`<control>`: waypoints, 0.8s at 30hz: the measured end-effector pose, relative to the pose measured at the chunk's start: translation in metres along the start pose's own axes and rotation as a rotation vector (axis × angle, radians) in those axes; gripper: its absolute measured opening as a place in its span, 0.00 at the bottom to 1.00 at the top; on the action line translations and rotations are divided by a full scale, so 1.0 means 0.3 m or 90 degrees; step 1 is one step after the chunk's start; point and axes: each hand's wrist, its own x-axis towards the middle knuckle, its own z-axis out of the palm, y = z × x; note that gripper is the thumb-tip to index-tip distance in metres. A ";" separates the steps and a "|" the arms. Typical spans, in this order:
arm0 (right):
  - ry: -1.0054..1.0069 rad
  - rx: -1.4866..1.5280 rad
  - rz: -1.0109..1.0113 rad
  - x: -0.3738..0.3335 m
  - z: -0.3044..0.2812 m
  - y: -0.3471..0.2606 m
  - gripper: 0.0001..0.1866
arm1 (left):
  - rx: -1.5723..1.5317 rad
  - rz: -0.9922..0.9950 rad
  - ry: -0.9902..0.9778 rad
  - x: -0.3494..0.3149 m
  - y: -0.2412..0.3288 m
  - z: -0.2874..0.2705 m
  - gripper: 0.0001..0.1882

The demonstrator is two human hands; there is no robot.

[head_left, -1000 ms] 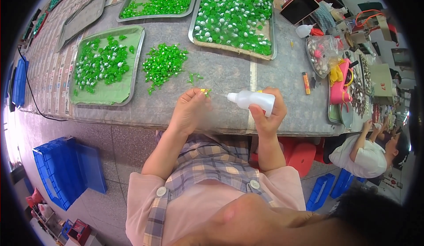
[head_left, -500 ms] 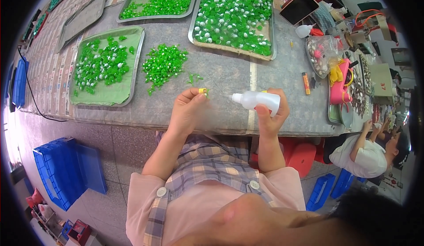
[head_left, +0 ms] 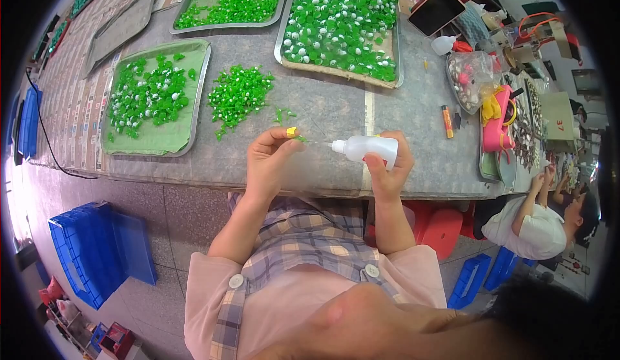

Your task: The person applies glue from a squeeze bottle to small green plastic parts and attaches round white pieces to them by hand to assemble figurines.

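Metal trays (head_left: 158,95) of green pieces sit on the grey surface (head_left: 336,111), a loose green pile (head_left: 239,95) between them. Blue crates (head_left: 97,250) stand on the floor; another person (head_left: 536,221) sits nearby.

A white squeeze bottle (head_left: 367,148) sits just right of frame centre, lying on its side in the air above the table's near edge, its slim nozzle pointing left. The body is plain, soft-looking plastic, and its right end is wrapped by fingers. Just left of the nozzle tip, a small gap away, there's a tiny green piece (head_left: 299,138) pinched at centre frame, next to a yellow fingertip cover (head_left: 292,132). The piece is too small to make out its shape; it looks like a little leaf-like bit.
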 end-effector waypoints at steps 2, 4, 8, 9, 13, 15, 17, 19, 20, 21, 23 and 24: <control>-0.011 0.009 0.012 -0.005 -0.008 0.012 0.13 | 0.001 -0.004 0.000 0.001 -0.001 0.002 0.07; 0.012 0.047 0.025 -0.009 -0.029 0.033 0.14 | -0.013 0.004 0.000 0.002 -0.003 0.003 0.07; 0.085 0.228 0.153 0.046 -0.064 0.020 0.15 | -0.029 -0.020 -0.004 0.005 -0.002 -0.001 0.06; 0.060 0.232 0.171 0.071 -0.093 0.038 0.18 | -0.034 -0.010 0.003 0.006 0.001 -0.005 0.06; 0.075 0.133 0.235 0.167 -0.217 0.118 0.21 | -0.037 0.014 0.001 0.013 -0.013 -0.026 0.06; 0.099 0.079 0.209 0.202 -0.272 0.177 0.20 | -0.041 0.011 -0.007 0.016 -0.009 -0.021 0.06; 0.124 -0.010 0.167 0.222 -0.330 0.262 0.19 | -0.042 0.010 -0.010 0.017 -0.010 -0.015 0.06; 0.124 -0.070 0.167 0.233 -0.367 0.296 0.19 | -0.054 0.004 -0.001 0.021 -0.008 -0.014 0.05; 0.122 -0.129 0.169 0.236 -0.380 0.310 0.20 | -0.054 0.006 -0.002 0.021 -0.006 -0.015 0.05; 0.117 -0.124 0.165 0.247 -0.357 0.283 0.20 | -0.052 0.005 0.004 0.023 -0.005 -0.022 0.05; 0.353 -0.681 -0.282 0.266 -0.308 0.158 0.17 | -0.049 0.006 0.004 0.031 -0.007 -0.018 0.05; 0.358 -0.680 -0.283 0.286 -0.296 0.128 0.17 | -0.047 -0.001 0.007 0.034 -0.008 -0.016 0.05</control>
